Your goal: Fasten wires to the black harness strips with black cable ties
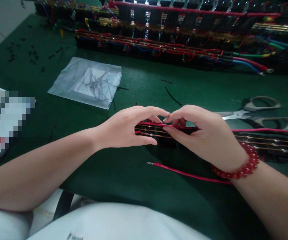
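A long black strip (266, 155) with thin copper-coloured rods, shiny solder joints and a red wire (271, 130) along its far edge lies across the table. My left hand (123, 128) is around its left end, thumb on the near side and fingers on the far side. From the right, my right hand (206, 133) pinches the red wire at the strip's far edge between thumb and fingers. The fingertips of both hands nearly meet there. Closer to me lies a second length of red wire (184, 171) with a bare silvery end. My palms partly hide the strip.
Scissors (249, 113) lie beyond my right hand. A clear plastic bag (96, 83) of thin dark pieces is on the green table (103, 180). Dark scraps (172, 96) are scattered about. Wired assemblies (159, 43) line the back. A blurred-out white object (6, 123) is at left.
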Tool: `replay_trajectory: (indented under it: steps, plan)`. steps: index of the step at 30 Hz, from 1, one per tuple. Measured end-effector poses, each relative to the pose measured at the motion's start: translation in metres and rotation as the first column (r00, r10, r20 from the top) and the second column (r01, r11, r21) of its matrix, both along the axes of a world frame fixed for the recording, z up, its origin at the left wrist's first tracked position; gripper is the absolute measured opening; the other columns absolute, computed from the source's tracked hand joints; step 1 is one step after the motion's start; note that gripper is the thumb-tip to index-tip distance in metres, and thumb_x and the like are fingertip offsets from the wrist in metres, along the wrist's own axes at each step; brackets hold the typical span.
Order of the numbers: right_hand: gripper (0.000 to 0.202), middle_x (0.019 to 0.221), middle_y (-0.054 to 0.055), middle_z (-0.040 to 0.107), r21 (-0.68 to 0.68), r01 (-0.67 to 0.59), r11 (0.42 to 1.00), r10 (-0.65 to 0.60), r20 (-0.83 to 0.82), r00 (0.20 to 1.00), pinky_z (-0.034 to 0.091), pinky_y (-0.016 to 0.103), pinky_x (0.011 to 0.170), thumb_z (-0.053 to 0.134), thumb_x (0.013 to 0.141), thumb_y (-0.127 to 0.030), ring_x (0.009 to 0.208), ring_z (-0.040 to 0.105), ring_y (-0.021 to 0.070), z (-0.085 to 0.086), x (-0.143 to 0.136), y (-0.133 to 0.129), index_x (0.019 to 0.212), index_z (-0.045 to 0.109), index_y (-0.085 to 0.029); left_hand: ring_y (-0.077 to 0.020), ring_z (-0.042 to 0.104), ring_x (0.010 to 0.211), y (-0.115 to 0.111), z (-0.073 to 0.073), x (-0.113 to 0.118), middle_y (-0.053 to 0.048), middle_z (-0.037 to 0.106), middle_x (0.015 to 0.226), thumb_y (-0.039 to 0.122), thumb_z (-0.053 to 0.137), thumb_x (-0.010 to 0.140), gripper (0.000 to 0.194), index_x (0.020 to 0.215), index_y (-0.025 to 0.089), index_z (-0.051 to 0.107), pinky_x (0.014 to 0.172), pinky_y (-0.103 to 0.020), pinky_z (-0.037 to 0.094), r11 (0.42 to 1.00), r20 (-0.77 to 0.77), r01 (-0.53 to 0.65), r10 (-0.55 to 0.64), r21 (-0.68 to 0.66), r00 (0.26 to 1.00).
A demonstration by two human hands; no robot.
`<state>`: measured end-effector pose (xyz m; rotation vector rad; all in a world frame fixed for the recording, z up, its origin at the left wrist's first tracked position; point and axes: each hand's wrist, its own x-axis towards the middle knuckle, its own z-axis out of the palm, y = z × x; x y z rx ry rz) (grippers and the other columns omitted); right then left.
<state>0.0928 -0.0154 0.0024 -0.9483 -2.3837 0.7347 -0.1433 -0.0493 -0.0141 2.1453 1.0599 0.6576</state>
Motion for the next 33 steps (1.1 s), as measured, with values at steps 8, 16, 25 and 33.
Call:
replay_trajectory:
  steps: [8, 16, 25, 33]
  plan:
    - [0.012, 0.082, 0.002, 0.071, -0.001, -0.016, 1.000, 0.016, 0.011, 1.000, 0.055, 0.035, 0.065, 0.066, 0.089, -0.015, 0.076, 0.067, 0.0199, 0.0005, 0.0022, -0.0006, 0.084, 0.064, -0.026, -0.0210, 0.070, 0.113, 0.0014, 0.0002, 0.0003, -0.006, 0.074, 0.124, 0.037, 0.076, 0.086, 0.058, 0.138, 0.022, 0.057, 0.098, -0.032, 0.053, 1.000, -0.006, 0.008, -0.008, -0.006, 1.000]
    - [0.012, 0.082, 0.002, 0.070, -0.002, -0.003, 1.000, 0.003, -0.017, 1.000, 0.055, 0.036, 0.063, 0.063, 0.090, -0.016, 0.074, 0.066, 0.0201, 0.0011, 0.0011, -0.0023, 0.084, 0.062, -0.026, -0.0201, 0.068, 0.109, 0.0010, 0.0012, 0.0019, -0.005, 0.073, 0.120, 0.033, 0.077, 0.082, 0.056, 0.133, 0.021, 0.058, 0.098, -0.034, 0.052, 0.998, -0.037, -0.046, 0.045, -0.040, 0.998]
    - [0.012, 0.080, 0.002, 0.068, 0.009, -0.020, 1.000, 0.021, -0.018, 1.000, 0.053, 0.034, 0.061, 0.063, 0.089, -0.014, 0.074, 0.065, 0.0192, 0.0012, 0.0006, -0.0017, 0.083, 0.062, -0.025, -0.0196, 0.067, 0.106, 0.0017, 0.0006, 0.0014, -0.005, 0.075, 0.115, 0.035, 0.077, 0.085, 0.040, 0.120, 0.018, 0.067, 0.094, -0.031, 0.051, 0.998, -0.074, -0.013, 0.017, 0.057, 0.997]
    - [0.010, 0.084, 0.002, 0.070, 0.000, -0.012, 1.000, 0.012, 0.024, 1.000, 0.053, 0.035, 0.061, 0.065, 0.088, -0.016, 0.075, 0.066, 0.0201, 0.0019, 0.0012, -0.0010, 0.087, 0.062, -0.026, -0.0213, 0.067, 0.106, 0.0023, -0.0018, 0.0007, -0.006, 0.076, 0.115, 0.036, 0.076, 0.086, 0.040, 0.121, 0.019, 0.069, 0.096, -0.033, 0.052, 0.995, -0.071, 0.007, 0.000, 0.099, 0.997]
